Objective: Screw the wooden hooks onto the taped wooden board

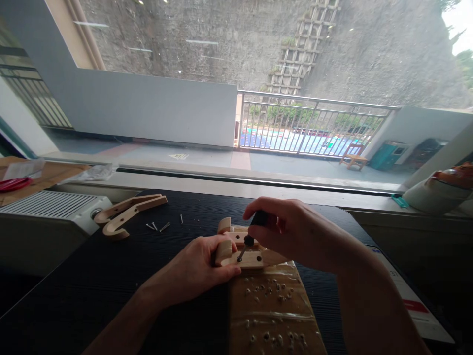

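Note:
My right hand (291, 224) is closed around the black handle of a screwdriver (249, 240). Its tip meets a screw hole in a pale wooden hook (249, 259), which lies on a taped board (273, 305) pocked with many small holes. Gripping the curved end of that hook is my left hand (199, 261), thumb along the near side. Just behind it a second wooden hook (238, 237) rests on the board, partly covered by my hands. Whether a screw sits under the tip is too small to tell.
Two more wooden hooks (127, 212) lie at the left of the black table (88, 291), near several loose screws (158, 227). A white radiator (51, 212) stands left. At right is a tablet-like screen (406, 296). Behind the table run a sill and a window.

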`<state>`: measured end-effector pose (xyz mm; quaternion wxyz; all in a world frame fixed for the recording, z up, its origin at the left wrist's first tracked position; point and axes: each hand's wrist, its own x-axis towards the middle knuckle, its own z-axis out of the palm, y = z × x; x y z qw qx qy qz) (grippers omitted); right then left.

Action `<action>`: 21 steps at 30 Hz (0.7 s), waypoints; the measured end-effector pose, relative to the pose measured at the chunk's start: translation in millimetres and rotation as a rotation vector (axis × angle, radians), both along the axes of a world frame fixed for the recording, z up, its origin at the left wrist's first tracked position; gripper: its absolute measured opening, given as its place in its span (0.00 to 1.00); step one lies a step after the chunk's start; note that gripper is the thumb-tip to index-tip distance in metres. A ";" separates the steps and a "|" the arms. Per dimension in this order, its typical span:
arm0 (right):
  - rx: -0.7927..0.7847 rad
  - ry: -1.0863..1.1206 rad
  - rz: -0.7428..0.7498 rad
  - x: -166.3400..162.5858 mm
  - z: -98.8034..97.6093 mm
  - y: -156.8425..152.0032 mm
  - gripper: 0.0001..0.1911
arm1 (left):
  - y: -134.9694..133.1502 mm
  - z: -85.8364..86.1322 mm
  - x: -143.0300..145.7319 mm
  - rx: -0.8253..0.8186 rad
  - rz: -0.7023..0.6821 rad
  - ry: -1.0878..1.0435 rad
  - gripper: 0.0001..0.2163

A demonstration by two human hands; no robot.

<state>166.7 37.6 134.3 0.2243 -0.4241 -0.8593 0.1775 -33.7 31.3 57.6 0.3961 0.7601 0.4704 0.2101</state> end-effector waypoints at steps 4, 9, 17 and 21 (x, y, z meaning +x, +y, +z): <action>-0.053 -0.011 0.042 0.0 0.6 -0.6 0.06 | -1.6 2.6 0.5 -0.007 0.014 -0.008 0.11; -0.026 -0.013 -0.093 -1.5 -4.9 5.1 0.12 | -4.0 6.7 3.2 -0.002 0.056 -0.021 0.09; 0.007 0.027 0.002 -1.9 -1.0 -0.6 0.07 | -1.3 4.5 1.1 -0.009 0.004 -0.037 0.09; -0.007 0.021 0.005 -2.4 -1.2 1.3 0.07 | -1.9 4.1 0.8 -0.012 -0.004 -0.033 0.09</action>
